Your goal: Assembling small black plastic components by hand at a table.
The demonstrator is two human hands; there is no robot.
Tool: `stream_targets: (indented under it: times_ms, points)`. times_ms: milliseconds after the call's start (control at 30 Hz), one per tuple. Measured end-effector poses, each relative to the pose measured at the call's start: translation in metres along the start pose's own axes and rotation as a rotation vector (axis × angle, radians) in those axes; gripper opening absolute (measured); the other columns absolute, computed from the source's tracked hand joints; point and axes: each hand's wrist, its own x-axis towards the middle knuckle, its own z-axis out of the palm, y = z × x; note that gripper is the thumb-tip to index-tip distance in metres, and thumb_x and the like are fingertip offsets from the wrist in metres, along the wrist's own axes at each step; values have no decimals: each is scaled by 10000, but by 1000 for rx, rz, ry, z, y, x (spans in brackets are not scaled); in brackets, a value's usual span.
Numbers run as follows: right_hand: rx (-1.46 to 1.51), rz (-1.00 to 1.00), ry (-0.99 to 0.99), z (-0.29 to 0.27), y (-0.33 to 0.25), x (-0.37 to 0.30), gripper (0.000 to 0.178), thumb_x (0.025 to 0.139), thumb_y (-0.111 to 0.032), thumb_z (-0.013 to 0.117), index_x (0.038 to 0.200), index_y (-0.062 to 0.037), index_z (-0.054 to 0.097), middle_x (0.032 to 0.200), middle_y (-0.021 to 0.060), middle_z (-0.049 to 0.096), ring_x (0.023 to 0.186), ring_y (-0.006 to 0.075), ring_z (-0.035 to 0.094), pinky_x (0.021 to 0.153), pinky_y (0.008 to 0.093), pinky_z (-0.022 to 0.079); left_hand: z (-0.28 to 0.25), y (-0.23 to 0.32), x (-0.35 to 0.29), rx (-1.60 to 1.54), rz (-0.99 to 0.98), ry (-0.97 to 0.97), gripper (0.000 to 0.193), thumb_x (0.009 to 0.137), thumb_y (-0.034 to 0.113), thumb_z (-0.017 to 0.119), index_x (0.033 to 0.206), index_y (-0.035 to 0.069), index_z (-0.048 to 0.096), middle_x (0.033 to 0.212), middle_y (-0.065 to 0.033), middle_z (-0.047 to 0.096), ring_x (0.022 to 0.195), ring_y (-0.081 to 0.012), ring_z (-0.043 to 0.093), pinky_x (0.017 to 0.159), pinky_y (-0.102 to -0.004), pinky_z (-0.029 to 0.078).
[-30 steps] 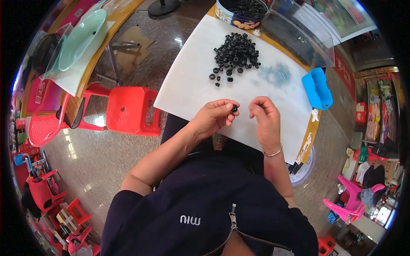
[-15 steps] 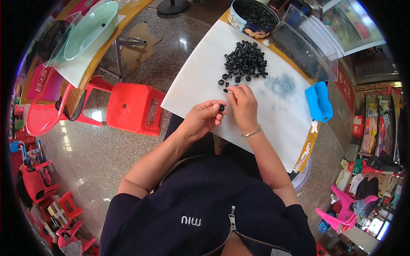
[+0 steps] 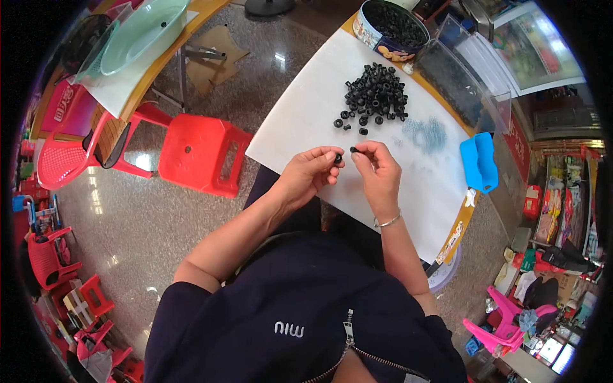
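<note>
My left hand (image 3: 310,175) is closed, pinching a small black ring-shaped part (image 3: 338,158) between thumb and fingertips. Just to its right, my right hand (image 3: 382,175) holds a smaller black piece (image 3: 354,150) between thumb and index finger. The two pieces are close together but apart. Beyond my hands, a heap of small black ring-shaped parts (image 3: 375,92) lies on the white tabletop (image 3: 300,105), with several loose ones along its near edge.
A round tin (image 3: 370,37) full of black parts stands at the table's far edge. Beside it is a clear plastic box (image 3: 463,80) with dark contents. A blue holder (image 3: 479,163) sits at the right edge. A red stool (image 3: 198,153) stands left, near a table bearing a pale green basin (image 3: 143,38).
My right hand has drawn back from the near edge of the heap toward me, with the small black piece in its fingertips. My left hand keeps its ring-shaped part. The whole view has shifted slightly.
</note>
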Motion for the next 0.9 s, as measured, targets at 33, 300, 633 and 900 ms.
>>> stream_targets:
  times_ms: [33,300,633,900]
  points:
    - [31,-11,-11,-2,0,-4,91,811,-18,616,900,-3,607,835,54,642,735,89,584,677,232,472,0,-1,1,12,1,11,215,924,157,541,1059,-8,566,882,-63,609,686,-86,560,638,-206,488]
    - [24,-169,-43,-4,-7,-15,115,780,33,629,888,-2,617,847,68,628,721,127,582,657,245,472,-1,-6,2,37,-9,-15,239,910,147,560,1085,-16,556,903,-74,620,695,-98,571,620,-203,495]
    - [-40,-209,-76,-6,-11,-17,125,793,67,601,904,15,619,875,64,623,747,112,577,676,231,471,-2,-8,2,51,-16,-29,245,896,122,577,1092,-24,572,892,-81,635,686,-102,584,618,-209,510]
    - [-107,-244,-65,-6,-12,-18,136,787,74,604,906,9,621,875,80,625,738,130,590,668,241,482,4,-4,-2,78,-45,14,228,891,113,583,1064,-35,591,845,-75,641,657,-100,597,629,-223,506]
